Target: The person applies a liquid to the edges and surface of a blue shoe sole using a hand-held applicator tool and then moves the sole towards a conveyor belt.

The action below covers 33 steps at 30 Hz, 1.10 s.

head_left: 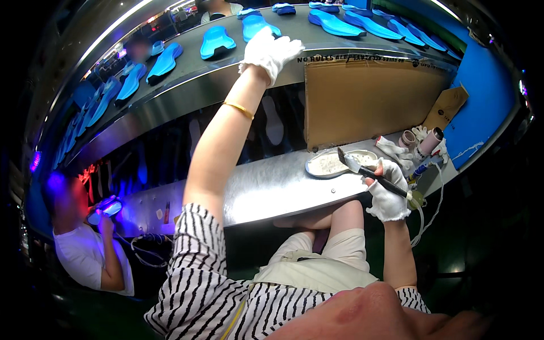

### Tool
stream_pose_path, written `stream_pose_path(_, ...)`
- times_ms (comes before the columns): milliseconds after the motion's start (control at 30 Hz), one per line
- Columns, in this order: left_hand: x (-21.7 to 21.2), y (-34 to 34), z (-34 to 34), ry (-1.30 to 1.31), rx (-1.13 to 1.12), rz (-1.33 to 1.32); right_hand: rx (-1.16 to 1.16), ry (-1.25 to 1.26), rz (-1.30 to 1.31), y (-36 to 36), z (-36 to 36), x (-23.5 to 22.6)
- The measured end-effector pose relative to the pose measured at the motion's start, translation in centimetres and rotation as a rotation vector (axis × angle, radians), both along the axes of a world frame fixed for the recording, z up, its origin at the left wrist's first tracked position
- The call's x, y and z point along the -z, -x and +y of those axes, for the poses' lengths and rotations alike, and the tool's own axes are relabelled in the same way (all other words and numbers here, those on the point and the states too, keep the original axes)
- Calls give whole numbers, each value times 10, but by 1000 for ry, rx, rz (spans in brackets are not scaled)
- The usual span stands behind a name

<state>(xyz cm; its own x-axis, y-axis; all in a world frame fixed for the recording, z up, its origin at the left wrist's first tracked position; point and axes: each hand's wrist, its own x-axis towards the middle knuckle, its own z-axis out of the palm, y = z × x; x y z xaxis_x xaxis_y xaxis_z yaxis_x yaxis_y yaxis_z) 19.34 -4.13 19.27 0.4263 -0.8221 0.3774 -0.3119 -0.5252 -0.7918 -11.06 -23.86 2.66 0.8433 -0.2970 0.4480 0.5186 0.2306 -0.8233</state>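
My gloved left hand (272,54) is stretched out to the dark belt (191,54), its fingers over the near end of a blue sole (256,24) that lies just beyond my fingertips; I cannot tell whether they pinch it or only hover there. A second blue sole (217,42) lies just to its left on the belt. My gloved right hand (388,192), well apart and lower, is closed around a black-handled brush (391,186), whose head is at a white-filled dish (324,175).

White glare on metal bench (266,190); blue-violet glow lower left; edges bowed, corners black
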Motion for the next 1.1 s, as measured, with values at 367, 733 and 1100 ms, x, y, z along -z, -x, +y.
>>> stream_pose_path(367,-38,3,117,842,-215,453,-52,101,129,-5,24,20)
stream_pose_path(733,-31,137,153,1484,1067,339,-90,-57,278,-1,15,27)
stream_pose_path(1100,115,191,67,1966,1080,2478,-186,6,305,-3,9,45)
